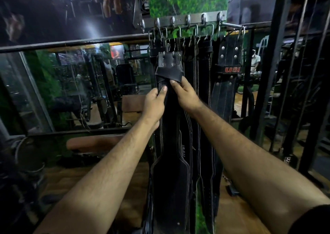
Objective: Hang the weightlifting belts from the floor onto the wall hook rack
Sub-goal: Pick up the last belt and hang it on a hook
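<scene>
A steel hook rack [180,21] is fixed across a green panel on the wall. Several black leather weightlifting belts hang from its hooks. The front black belt [168,176] hangs by its buckle and runs down to the bottom of the frame. My left hand [155,103] grips that belt's left edge just below its folded strap end [168,73]. On the same belt my right hand [184,95] pinches the folded strap from the right. Another belt marked USI [227,83] hangs further right.
A mirror [76,87] with a black frame fills the wall at left and reflects gym machines. A brown padded bench [92,143] stands below it. Black steel rack uprights [275,58] stand at the right. The floor [71,178] is brown wood.
</scene>
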A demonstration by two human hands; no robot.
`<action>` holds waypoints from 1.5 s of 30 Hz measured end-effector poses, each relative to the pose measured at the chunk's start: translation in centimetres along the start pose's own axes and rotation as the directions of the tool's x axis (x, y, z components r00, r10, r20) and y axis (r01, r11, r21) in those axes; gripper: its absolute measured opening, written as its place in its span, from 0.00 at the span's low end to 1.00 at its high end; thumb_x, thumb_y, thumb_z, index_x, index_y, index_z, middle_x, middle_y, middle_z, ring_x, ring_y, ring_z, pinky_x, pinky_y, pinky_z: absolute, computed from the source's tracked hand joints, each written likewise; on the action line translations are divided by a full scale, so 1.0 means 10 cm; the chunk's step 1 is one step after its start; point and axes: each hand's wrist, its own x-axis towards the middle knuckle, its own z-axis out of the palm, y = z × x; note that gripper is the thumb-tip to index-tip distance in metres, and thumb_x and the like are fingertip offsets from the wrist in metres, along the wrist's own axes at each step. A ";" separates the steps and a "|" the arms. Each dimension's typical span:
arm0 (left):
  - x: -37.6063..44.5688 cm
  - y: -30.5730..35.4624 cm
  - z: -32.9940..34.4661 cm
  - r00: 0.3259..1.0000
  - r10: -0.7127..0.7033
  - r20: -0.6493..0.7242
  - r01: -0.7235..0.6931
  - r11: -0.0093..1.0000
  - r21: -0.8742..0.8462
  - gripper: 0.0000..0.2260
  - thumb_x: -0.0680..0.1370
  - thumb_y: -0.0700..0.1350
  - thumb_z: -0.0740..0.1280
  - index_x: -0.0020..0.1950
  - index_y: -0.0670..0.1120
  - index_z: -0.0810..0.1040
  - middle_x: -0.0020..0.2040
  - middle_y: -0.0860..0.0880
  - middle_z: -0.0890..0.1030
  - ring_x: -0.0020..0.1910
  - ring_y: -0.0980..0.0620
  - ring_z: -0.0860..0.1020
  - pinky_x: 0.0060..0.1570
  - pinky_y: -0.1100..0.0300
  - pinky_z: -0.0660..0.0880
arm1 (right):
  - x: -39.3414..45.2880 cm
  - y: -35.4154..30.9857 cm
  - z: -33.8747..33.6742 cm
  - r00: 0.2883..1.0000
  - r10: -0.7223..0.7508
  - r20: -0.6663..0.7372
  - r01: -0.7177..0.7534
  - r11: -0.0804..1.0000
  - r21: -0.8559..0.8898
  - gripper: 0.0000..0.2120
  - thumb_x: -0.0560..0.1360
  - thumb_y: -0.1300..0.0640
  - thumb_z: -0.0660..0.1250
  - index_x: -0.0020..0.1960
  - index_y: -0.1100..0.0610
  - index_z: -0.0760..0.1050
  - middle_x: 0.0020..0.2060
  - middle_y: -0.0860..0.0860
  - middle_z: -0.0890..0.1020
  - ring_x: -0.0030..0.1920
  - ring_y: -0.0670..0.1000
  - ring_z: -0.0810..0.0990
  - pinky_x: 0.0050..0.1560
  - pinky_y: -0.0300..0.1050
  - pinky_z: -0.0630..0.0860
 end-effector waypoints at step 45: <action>0.26 -0.30 -0.27 0.939 -0.208 -0.275 0.177 0.975 -0.135 0.10 0.77 0.53 0.68 0.42 0.47 0.80 0.48 0.44 0.81 0.54 0.43 0.81 0.59 0.44 0.77 | -0.71 1.06 -0.20 0.779 0.481 0.401 -0.279 0.840 -0.464 0.09 0.71 0.54 0.79 0.46 0.54 0.82 0.40 0.46 0.84 0.38 0.42 0.82 0.38 0.32 0.76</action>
